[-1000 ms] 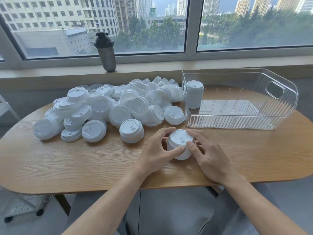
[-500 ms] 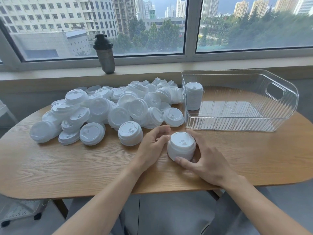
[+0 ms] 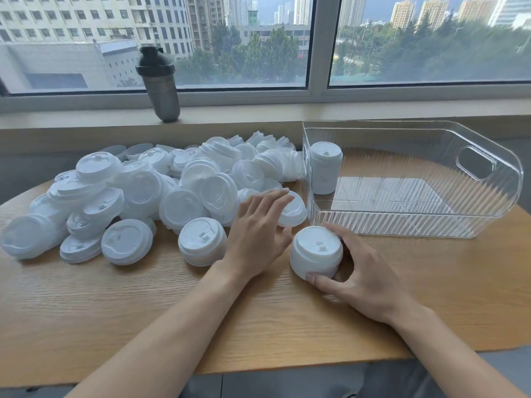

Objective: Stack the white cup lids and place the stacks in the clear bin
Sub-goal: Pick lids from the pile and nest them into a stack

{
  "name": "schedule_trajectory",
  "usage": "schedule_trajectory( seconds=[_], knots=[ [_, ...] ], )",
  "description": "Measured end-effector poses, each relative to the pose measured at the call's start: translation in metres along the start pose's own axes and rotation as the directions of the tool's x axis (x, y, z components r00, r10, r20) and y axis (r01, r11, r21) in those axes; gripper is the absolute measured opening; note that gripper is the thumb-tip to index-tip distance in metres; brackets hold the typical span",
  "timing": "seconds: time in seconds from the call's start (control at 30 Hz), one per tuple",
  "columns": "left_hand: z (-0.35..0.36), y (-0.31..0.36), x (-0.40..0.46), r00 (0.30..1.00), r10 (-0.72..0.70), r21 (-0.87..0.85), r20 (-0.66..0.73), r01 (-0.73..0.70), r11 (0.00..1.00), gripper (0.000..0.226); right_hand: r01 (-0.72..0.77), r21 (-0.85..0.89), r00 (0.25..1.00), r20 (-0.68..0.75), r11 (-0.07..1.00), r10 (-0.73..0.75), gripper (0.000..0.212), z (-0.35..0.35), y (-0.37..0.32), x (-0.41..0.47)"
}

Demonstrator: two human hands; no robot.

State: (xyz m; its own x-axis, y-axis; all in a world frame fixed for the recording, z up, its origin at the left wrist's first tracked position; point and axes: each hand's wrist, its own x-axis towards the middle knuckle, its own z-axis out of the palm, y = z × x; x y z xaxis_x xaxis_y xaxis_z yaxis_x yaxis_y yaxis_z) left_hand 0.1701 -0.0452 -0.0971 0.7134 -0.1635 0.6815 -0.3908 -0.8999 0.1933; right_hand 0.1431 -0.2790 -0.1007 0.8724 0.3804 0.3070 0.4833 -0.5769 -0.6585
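Right hand gripping short stack of white plastic cup lids on oval wooden surface beside clear ribbed plastic bin. Left hand, fingers spread, reaching toward loose lid pile. One tall finished stack standing in bin; most lids awaiting stacking.

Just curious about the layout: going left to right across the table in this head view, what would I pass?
Lid pile → left hand → short stack held by right hand → bin.
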Motion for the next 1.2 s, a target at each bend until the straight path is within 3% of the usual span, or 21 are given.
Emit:
schedule_trajectory(
  seconds=[0.2,0.37,0.6,0.83,1.2],
  knots=[
    [0.016,-0.008,0.023,0.977,-0.064,0.152,0.204,0.033,0.988,0.085,-0.010,-0.005,1.000,-0.025,1.000,0.010,0.089,0.001,-0.004,-0.002],
    [0.022,-0.004,0.027,0.950,-0.123,0.210,0.285,0.063,0.976,0.088,-0.014,-0.021,1.000,-0.026,1.000,0.013,0.089,0.000,-0.003,-0.001],
    [0.018,-0.009,0.025,0.953,-0.150,0.144,0.264,0.115,0.983,0.081,-0.009,-0.015,1.000,-0.012,1.000,0.008,0.090,0.001,-0.001,0.000],
    [0.014,-0.011,0.019,0.938,-0.142,0.112,0.315,0.112,0.987,0.092,0.004,0.003,1.000,-0.021,1.000,-0.004,0.089,0.001,-0.001,0.000],
    [-0.007,-0.006,-0.009,0.955,-0.211,-0.125,0.210,0.241,0.963,0.069,0.025,0.035,0.999,-0.038,0.999,-0.023,0.091,0.002,-0.001,-0.006]
  ],
)
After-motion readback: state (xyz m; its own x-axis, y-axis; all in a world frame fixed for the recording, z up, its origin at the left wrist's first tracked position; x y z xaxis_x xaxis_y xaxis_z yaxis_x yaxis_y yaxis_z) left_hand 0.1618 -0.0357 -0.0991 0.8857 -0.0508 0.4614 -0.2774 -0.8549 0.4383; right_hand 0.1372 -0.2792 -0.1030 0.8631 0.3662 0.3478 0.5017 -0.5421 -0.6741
